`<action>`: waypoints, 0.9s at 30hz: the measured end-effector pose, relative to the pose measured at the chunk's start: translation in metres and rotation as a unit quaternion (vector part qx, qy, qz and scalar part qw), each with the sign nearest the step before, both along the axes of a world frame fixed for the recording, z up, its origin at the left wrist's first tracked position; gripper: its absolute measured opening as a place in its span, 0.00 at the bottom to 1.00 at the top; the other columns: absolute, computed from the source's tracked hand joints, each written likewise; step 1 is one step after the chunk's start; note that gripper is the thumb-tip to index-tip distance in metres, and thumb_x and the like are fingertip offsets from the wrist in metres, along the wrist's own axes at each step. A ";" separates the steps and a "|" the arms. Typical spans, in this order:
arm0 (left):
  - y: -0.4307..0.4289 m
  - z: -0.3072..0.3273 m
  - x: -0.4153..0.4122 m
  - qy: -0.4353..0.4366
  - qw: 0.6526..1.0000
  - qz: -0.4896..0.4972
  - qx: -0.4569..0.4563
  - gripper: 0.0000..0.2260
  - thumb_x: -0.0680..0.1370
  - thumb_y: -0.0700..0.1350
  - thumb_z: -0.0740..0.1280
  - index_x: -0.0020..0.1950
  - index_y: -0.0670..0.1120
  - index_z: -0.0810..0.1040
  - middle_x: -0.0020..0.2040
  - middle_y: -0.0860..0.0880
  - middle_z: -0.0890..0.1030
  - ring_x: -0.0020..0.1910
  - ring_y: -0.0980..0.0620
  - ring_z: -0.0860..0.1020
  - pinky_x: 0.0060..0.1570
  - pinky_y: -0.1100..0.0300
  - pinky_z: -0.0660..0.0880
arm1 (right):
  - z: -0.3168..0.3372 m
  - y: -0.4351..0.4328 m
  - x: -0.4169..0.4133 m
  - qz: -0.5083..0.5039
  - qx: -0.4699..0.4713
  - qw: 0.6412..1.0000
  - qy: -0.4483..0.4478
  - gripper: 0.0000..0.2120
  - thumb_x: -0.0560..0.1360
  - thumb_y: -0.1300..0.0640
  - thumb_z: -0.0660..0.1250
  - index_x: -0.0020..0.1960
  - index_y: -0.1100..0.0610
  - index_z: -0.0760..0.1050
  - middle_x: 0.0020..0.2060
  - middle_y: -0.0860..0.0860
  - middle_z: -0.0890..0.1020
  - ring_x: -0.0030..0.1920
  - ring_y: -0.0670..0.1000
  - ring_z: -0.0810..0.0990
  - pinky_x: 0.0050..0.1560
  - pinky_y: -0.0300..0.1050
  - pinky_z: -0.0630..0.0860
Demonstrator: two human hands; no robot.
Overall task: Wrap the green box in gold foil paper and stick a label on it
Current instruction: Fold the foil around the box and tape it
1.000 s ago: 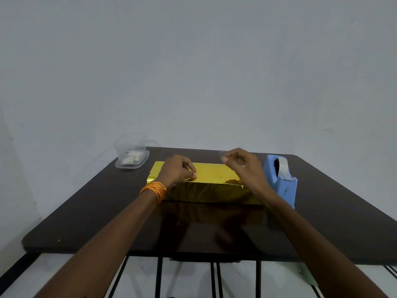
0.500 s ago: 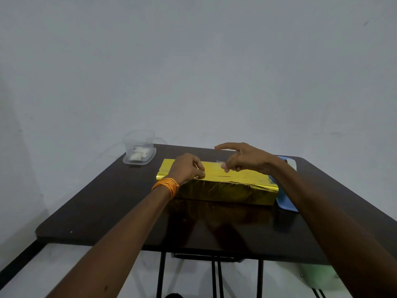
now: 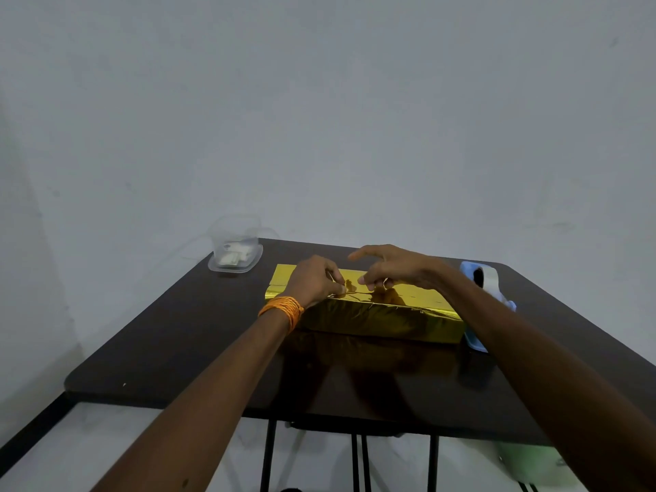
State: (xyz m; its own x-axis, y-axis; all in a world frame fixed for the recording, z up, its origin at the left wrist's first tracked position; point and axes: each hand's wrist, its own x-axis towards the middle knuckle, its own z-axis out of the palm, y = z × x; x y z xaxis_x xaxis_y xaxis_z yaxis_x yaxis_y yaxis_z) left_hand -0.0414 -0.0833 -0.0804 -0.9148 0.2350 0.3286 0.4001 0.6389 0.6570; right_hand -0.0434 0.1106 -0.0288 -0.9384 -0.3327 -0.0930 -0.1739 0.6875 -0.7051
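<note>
The gold-wrapped box (image 3: 372,314) sits toward the table's (image 3: 177,349) far edge, right under my hands. My left hand (image 3: 314,282) is curled, pinching the foil seam; my right hand (image 3: 394,266) pinches beside it, forefinger sticking out.

Bare table (image 3: 198,349) front and left — tape dispenser (image 3: 486,289) hard against box (image 3: 383,317).

On the table (image 3: 184,349), the wrapped box (image 3: 383,317) sits centrally, a clear container (image 3: 235,255) behind-left, a tape dispenser (image 3: 486,289) touching its right end.
</note>
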 end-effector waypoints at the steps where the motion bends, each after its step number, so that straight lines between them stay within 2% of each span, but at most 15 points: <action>1: 0.000 0.000 0.000 -0.001 1.000 0.000 0.001 0.07 0.72 0.42 0.76 0.48 0.42 0.86 0.41 0.50 0.80 0.40 0.56 0.75 0.34 0.65 0.67 | 0.000 0.000 -0.001 -0.002 0.008 1.000 0.001 0.29 0.76 0.60 0.72 0.74 0.51 0.67 0.36 0.51 0.81 0.38 0.48 0.75 0.38 0.41 0.69; 5: -0.001 -0.001 -0.002 0.000 1.000 -0.001 0.001 0.06 0.72 0.42 0.76 0.48 0.42 0.86 0.42 0.50 0.81 0.40 0.57 0.75 0.35 0.66 0.67 | -0.003 -0.003 -0.004 0.004 0.055 0.998 0.008 0.30 0.75 0.58 0.73 0.75 0.51 0.67 0.37 0.51 0.83 0.42 0.50 0.77 0.39 0.42 0.70; 12: -0.001 -0.002 -0.002 -0.001 1.000 0.001 0.008 0.06 0.72 0.41 0.76 0.47 0.42 0.86 0.44 0.48 0.83 0.42 0.54 0.77 0.36 0.66 0.69 | -0.005 -0.010 -0.007 0.001 0.117 0.993 0.028 0.31 0.76 0.58 0.72 0.75 0.53 0.65 0.38 0.51 0.82 0.43 0.50 0.78 0.43 0.43 0.71; 17: -0.001 -0.002 -0.003 -0.005 1.000 -0.001 -0.006 0.07 0.73 0.42 0.75 0.49 0.42 0.86 0.45 0.47 0.83 0.42 0.55 0.76 0.35 0.65 0.68 | -0.005 -0.014 -0.009 -0.015 0.164 0.985 0.055 0.31 0.75 0.58 0.72 0.75 0.54 0.66 0.42 0.46 0.77 0.46 0.50 0.79 0.41 0.41 0.73; 20: -0.001 -0.001 -0.002 0.000 1.000 -0.003 -0.010 0.07 0.73 0.42 0.75 0.49 0.42 0.86 0.46 0.46 0.83 0.43 0.54 0.77 0.37 0.64 0.70 | -0.003 -0.012 -0.012 -0.048 0.182 0.981 0.038 0.33 0.74 0.53 0.74 0.75 0.54 0.65 0.39 0.48 0.80 0.38 0.47 0.79 0.33 0.38 0.71; 23: -0.002 -0.001 -0.001 -0.002 1.000 -0.005 -0.011 0.06 0.73 0.42 0.75 0.48 0.41 0.86 0.47 0.47 0.84 0.45 0.53 0.78 0.41 0.62 0.72 | -0.002 -0.001 -0.010 -0.080 0.206 0.975 0.015 0.34 0.74 0.47 0.74 0.75 0.53 0.65 0.34 0.49 0.81 0.30 0.46 0.73 0.30 0.38 0.68; 25: -0.002 -0.001 -0.002 -0.001 1.000 -0.002 -0.015 0.05 0.73 0.42 0.74 0.46 0.41 0.86 0.46 0.47 0.84 0.47 0.52 0.79 0.44 0.60 0.76 | -0.004 0.009 -0.009 -0.081 0.200 0.976 0.015 0.31 0.75 0.48 0.73 0.74 0.53 0.67 0.34 0.50 0.80 0.30 0.46 0.72 0.32 0.38 0.68; 27: 0.001 -0.002 -0.003 0.004 1.000 0.011 -0.023 0.06 0.74 0.44 0.73 0.43 0.42 0.85 0.43 0.47 0.84 0.46 0.50 0.80 0.44 0.59 0.77 | -0.007 0.017 -0.007 -0.087 0.167 0.982 0.009 0.25 0.77 0.54 0.71 0.72 0.53 0.70 0.33 0.50 0.78 0.32 0.47 0.72 0.33 0.39 0.68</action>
State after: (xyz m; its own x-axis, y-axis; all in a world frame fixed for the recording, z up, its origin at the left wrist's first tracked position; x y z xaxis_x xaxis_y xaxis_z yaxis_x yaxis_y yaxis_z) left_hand -0.0442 -0.0828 -0.0829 -0.9169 0.2301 0.3260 0.3915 0.6768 0.6235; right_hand -0.0507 0.1272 -0.0355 -0.9809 -0.1214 -0.1517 -0.0444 0.9002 -0.4333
